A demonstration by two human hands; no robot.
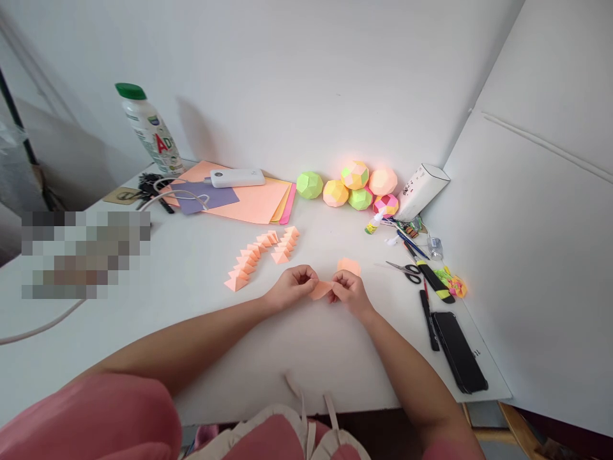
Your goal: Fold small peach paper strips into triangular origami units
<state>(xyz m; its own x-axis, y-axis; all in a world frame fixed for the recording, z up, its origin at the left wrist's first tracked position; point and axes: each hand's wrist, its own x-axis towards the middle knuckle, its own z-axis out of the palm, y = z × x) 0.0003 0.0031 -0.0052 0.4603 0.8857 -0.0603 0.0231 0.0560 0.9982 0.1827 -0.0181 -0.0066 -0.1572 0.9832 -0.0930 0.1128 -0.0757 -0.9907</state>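
Between my hands is a small piece of peach paper (320, 291), pinched at both ends just above the table. My left hand (293, 287) is closed on its left end, thumb and fingers together. On the other end my right hand (351, 292) pinches it, partly covering it. Just behind the right hand lies a flat stack of peach paper pieces (349, 265). To the left of my hands stand two rows of folded peach paper pyramids, a longer curved row (245, 262) and a shorter row (286, 245).
Faceted paper balls (354, 185) sit against the wall. Scissors (410, 273), a box cutter (435, 281), a phone (460, 351) and a glue bottle (373, 223) lie to the right. Coloured sheets (249, 207), a power bank (238, 178) and a tall bottle (153, 131) are back left.
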